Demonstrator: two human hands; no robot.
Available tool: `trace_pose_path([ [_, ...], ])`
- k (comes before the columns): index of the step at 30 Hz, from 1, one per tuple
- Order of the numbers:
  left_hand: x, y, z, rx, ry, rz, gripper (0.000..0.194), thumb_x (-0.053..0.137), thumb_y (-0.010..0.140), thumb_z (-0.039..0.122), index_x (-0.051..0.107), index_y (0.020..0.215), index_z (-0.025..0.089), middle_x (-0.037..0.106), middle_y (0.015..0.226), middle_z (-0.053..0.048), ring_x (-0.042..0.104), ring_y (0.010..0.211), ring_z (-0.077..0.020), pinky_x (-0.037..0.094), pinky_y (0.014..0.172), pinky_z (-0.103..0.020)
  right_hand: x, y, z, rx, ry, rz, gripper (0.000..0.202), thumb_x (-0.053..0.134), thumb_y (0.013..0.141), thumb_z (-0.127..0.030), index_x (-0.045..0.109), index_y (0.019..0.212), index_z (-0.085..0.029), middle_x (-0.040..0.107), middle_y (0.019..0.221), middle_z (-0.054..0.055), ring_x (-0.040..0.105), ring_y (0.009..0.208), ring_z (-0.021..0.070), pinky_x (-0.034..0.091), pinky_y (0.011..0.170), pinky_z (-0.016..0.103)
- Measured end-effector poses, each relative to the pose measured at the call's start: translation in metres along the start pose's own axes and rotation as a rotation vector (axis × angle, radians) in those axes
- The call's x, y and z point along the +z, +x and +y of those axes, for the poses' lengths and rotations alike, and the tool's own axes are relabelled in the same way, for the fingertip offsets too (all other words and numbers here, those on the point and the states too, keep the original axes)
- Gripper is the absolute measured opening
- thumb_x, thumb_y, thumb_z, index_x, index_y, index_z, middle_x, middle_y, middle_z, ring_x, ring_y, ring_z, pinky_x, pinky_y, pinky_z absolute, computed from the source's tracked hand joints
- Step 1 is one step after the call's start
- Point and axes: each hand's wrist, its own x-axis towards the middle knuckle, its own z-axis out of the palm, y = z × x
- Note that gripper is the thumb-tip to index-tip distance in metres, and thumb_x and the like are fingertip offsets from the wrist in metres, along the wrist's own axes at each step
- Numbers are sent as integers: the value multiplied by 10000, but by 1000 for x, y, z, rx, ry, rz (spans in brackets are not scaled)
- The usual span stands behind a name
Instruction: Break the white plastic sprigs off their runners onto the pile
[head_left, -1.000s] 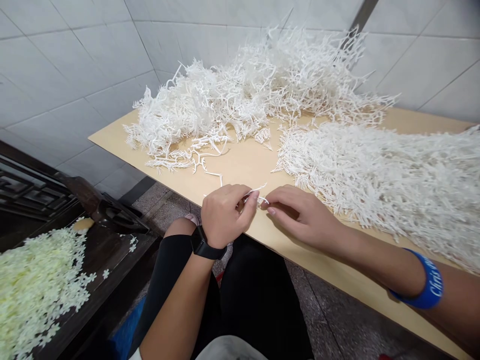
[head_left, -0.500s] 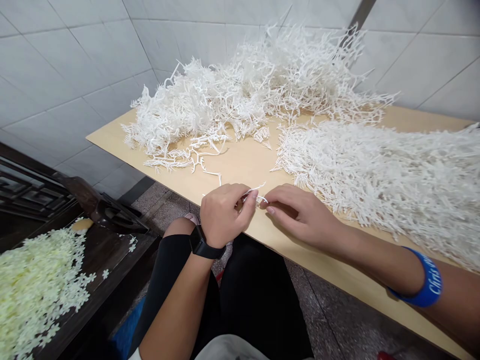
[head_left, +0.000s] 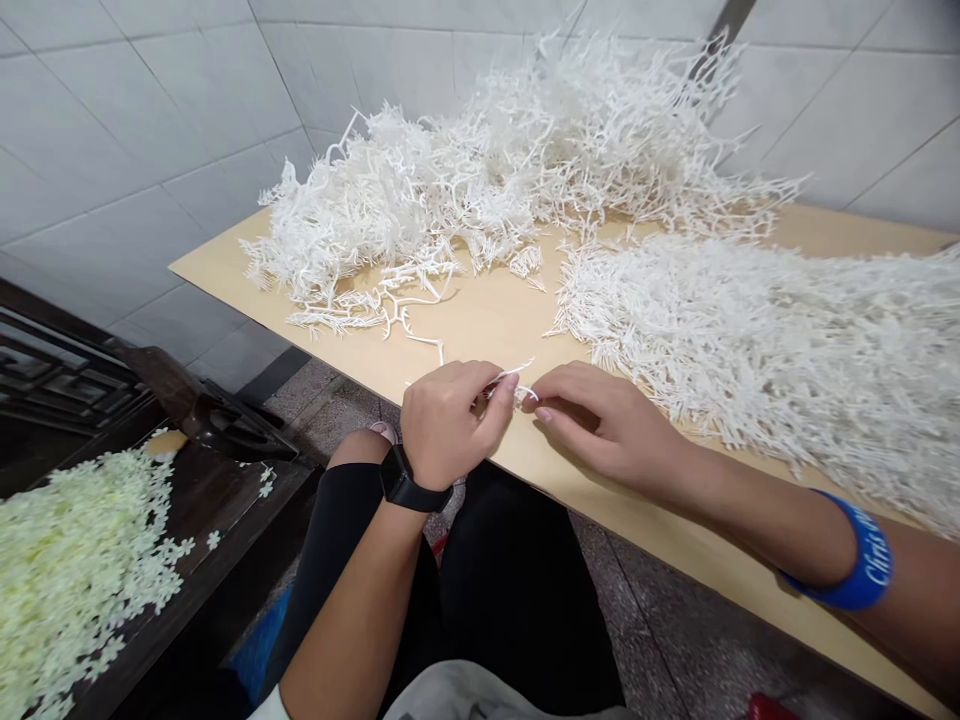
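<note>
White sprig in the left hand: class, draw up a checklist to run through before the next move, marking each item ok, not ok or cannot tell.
1. Left hand holds the white sprig: ok.
2. Right hand grips it: cannot tell; its fingers are close, contact unclear.
3. Whole sprig visible: not ok; the left hand hides part.
4. Black watch clear of the sprig's visible part: ok.
5. Pale flowers apart from the rear pile and right pile: ok.

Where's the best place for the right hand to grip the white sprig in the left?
Probably pinch the white sprig by its lower, curved tip, coming from the right: that end juts out past the left hand toward the right hand.
</note>
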Motion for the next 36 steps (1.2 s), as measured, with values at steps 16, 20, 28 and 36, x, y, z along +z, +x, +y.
trace_pose_path([
  [16,0,0,0,7,2,-3,276,520,944,333,650,753,181,656,664,-18,566,632,-145,363,602,-269,0,0,0,-4,-2,5,125,528,915,-162,647,941,-191,706,903,52,622,859,207,463,775,330],
  [20,0,0,0,12,-1,-2,275,522,942,330,648,749,180,654,664,-17,565,634,-144,363,602,-270,0,0,0,-5,-8,6,127,530,913,-162,648,947,-192,708,908,53,624,863,206,465,777,330],
  [28,1,0,0,12,2,4,278,527,938,334,641,735,182,642,645,-12,557,619,-142,359,593,-273,0,1,0,0,-8,6,132,530,912,-160,648,958,-196,709,901,46,621,853,204,467,769,334],
  [36,1,0,-1,15,9,-3,277,520,942,337,652,754,183,651,655,-15,569,632,-150,367,601,-277,0,0,0,-3,-13,4,129,531,912,-157,647,956,-193,706,891,46,616,845,201,459,768,328],
])
